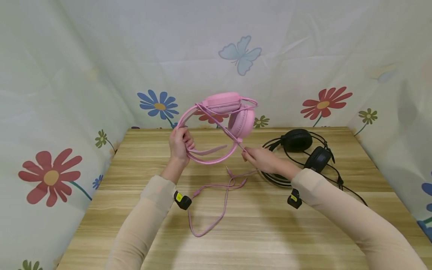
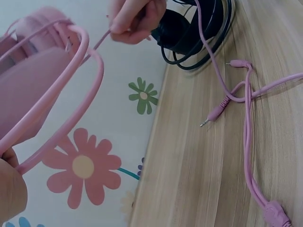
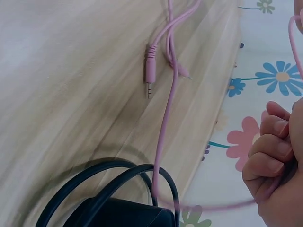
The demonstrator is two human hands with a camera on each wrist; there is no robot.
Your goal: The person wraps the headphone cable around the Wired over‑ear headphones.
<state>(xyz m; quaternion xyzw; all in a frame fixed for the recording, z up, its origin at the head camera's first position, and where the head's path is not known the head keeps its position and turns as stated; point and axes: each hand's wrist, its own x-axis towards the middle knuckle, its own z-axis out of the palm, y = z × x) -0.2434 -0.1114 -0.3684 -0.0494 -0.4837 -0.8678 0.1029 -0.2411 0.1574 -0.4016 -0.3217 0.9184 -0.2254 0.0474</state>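
While the left grip (image 1: 180, 144) is curled firmly round the padded headband (image 1: 210, 162) of the pink headphones (image 1: 243, 122), the right grip (image 1: 260, 159) pinches their pink cable (image 3: 170, 99) just below the lower ear cup. The headphones hang in the air between the two, held up over the tabletop (image 1: 128, 225), with the band in the left palm and both ear cups well away from it.

In the head view the raised cups overlap the fabric backdrop (image 1: 185, 56), higher than the tabletop's far edge; the side edges slant outward toward the viewer. Wood spreads left of the left forearm and again between the forearms, around a loop of the pink cable and its two jack plugs (image 2: 216, 113). On the right, black headphones (image 1: 297, 140) and their coiled cord take up the space beside and partly behind the right forearm.

The pink headphones lie sideways, their long axis running from the left grip rightward and slightly up. The band's curve faces left and the cups point right, the upper one lying nearly level, the lower one tilted.
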